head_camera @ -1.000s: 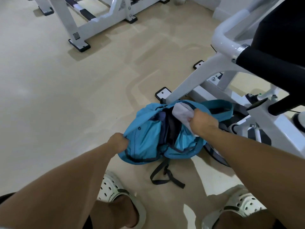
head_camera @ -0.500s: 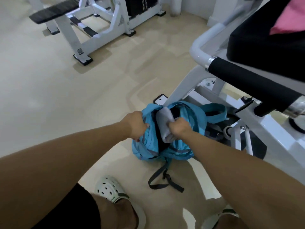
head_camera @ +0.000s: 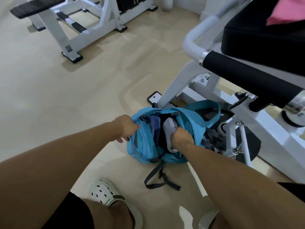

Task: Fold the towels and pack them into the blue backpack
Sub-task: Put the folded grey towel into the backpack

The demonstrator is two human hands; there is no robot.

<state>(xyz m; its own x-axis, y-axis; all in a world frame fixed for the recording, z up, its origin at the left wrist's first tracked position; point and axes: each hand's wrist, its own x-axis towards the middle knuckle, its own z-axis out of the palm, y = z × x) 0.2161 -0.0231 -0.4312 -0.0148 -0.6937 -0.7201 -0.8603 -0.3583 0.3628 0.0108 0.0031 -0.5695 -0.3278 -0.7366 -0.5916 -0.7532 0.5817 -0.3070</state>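
Head view. Right hand (head_camera: pixel 180 138) fisted around a grey towel (head_camera: pixel 168 129), fingers fully curled, the roll sticking out above and below the fist. Towel is pointed down into the mouth of the blue backpack (head_camera: pixel 143 146), upper end already between the bag's lips, lower end not yet under. Left hand (head_camera: pixel 127 128) pinches the bag's near-left rim between thumb and first fingers and draws it outward; the remaining fingers hang loose below, holding nothing.

Why held so, as I read it: the bag is soft and slumps on the floor (head_camera: pixel 49 104), so one hand has to spread the opening while the other feeds. A tight fist keeps the fold from springing apart on entry.

Bag stands on its base against the foot of a white machine (head_camera: pixel 181 90), which likely props its far side. Darker blue cloth (head_camera: pixel 155 124) shows inside at left of the opening; whether that is another towel or lining, cannot tell. Loose strap (head_camera: pixel 158 180) trails on the floor toward the person's white clogs (head_camera: pixel 105 190).

Pink cloth (head_camera: pixel 287 12) lies on the machine's black pad (head_camera: pixel 264 40), top right, possibly another towel to pack.
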